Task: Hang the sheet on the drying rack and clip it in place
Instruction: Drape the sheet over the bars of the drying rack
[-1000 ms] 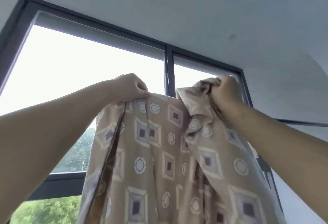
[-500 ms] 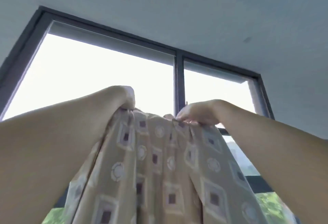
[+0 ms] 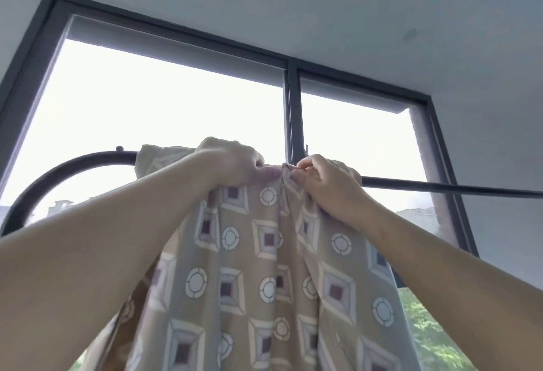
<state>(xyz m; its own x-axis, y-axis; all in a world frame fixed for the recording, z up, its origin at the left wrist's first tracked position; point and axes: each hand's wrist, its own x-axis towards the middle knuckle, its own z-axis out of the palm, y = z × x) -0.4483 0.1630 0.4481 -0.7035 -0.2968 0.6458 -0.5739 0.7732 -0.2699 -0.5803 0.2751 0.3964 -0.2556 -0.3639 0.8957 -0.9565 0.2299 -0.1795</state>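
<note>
Left hand (image 3: 235, 162) is up at the rack, fingers curled over a bunch of the sheet's top edge, so it's gripping. Right hand (image 3: 326, 185) sits just at 3 o'clock of it, nearly touching, fingertips pinching a fold of the same edge. Both hands hold cloth, neither is free.

Sheet (image 3: 264, 268): tan, square-and-circle print. The top edge is gathered between the two hands right at the bar, and the rest hangs down to 6 o'clock and out of frame. A corner sticks up past the left hand at 10 o'clock and looks flopped over the bar. I can't tell how much has gone over the far side, since hands and cloth hide it.

Rack (image 3: 440, 187): thin dark bar. It runs from behind the right hand out to 3 o'clock. On the other side it comes out at 9 o'clock of the left hand and curves down to 8 o'clock. Behind it is a bright window (image 3: 291, 106) with a dark frame, and trees (image 3: 432, 335) at 4 o'clock.

Step, as I read it: hanging, getting the top edge over the bar. It's not clipped, and I see no clip anywhere.

Next move, my call: feed more cloth over so it balances, then slide the hands apart toward 9 and 3 to spread the bunched edge. Clipping needs a free hand, so one hand has to pin the sheet on the bar while the other fetches a clip. Most of the weight looks to be on the near side, so if I let go early it likely slides off.
</note>
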